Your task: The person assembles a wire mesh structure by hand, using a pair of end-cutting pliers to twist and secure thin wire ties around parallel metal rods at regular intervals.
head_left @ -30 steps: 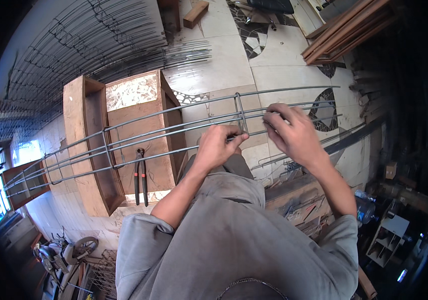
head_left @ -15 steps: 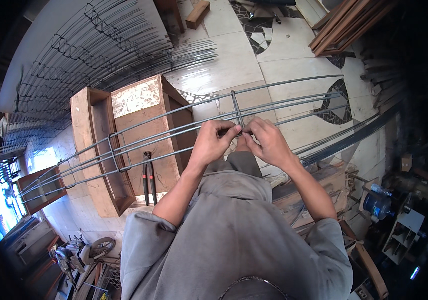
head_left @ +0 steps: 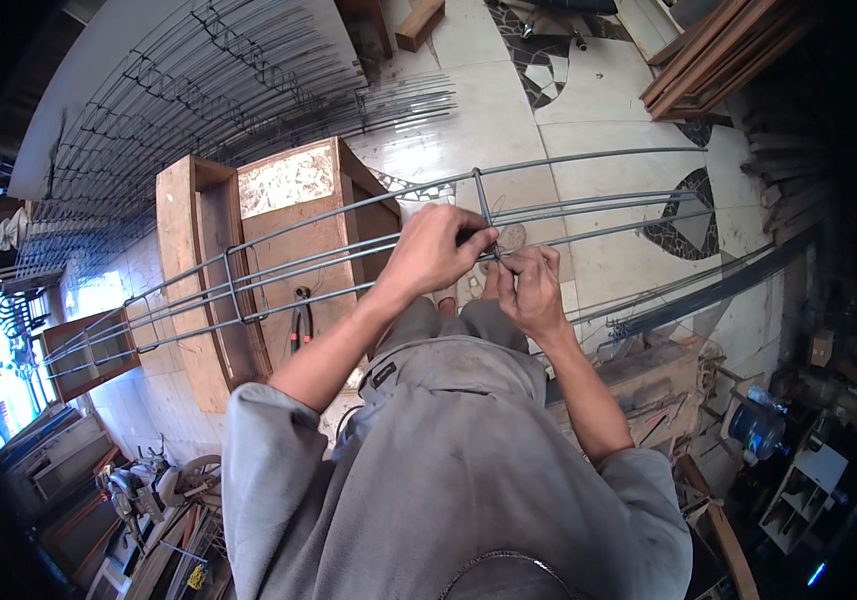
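A long cage of steel reinforcing bars [head_left: 343, 247] runs across in front of me, with square stirrups [head_left: 231, 285] around it. My left hand [head_left: 438, 245] reaches over the bars, thumb and fingers pinched at the lower part of a stirrup [head_left: 480, 195]; what they pinch is hidden. Just right of that corner my right hand [head_left: 536, 288] is closed, its fingertips pinching what looks like thin tie wire. A loose curl of fine wire shows beside the stirrup. Nippers [head_left: 301, 322] with red and black handles lie left of my left forearm, which covers their lower ends.
An upturned wooden box frame [head_left: 180, 270] stands under the cage's left part. More bars and finished cages [head_left: 198, 100] lie at the far left. Wooden frames [head_left: 718, 55] lean at the far right. Bundled bars [head_left: 688, 285] and a blue water jug [head_left: 756, 425] are on the right.
My left hand has moved slightly up over the stirrup. My right hand has dropped a little and turned, fingertips up. The view has shifted, and my left forearm covers more of the nippers.
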Tool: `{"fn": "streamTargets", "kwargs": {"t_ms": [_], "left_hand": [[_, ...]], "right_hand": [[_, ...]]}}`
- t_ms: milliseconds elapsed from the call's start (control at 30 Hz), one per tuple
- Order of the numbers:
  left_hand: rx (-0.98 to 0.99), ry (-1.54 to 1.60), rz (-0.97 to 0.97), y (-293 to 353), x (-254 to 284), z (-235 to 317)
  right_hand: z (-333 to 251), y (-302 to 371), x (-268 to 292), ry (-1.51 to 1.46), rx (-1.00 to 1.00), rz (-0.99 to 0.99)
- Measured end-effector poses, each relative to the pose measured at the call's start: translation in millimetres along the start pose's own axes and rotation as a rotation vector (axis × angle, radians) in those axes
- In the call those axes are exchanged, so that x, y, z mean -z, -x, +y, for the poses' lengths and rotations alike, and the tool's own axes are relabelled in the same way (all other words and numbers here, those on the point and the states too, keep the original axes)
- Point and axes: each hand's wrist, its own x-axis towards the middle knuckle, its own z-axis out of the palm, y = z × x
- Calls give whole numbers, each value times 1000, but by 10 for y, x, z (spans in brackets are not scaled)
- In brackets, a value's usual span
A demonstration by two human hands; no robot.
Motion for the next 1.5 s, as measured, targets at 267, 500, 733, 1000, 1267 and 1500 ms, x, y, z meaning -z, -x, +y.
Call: {"fn": "streamTargets", "kwargs": {"t_ms": [267, 500, 733, 1000, 1267, 1500], "left_hand": [[-365, -496, -147, -216, 94, 283], [-620, -699, -187, -73, -133, 451], [-779, -957, 158, 293, -441, 221], [-705, -504, 116, 144, -283, -161], [-626, -383, 263, 310, -557, -336], [-738, -665, 187, 4, -744, -498]], "right_hand": [[-215, 212, -345, 143, -72, 215], [-494, 633, -661, 62, -282, 17], [-514, 1059, -1077, -217, -358, -225], [-573, 553, -338, -66, -167, -117], [-412, 1038, 173, -113, -437, -343], [-411, 933, 13, -172, -382, -299]]}}
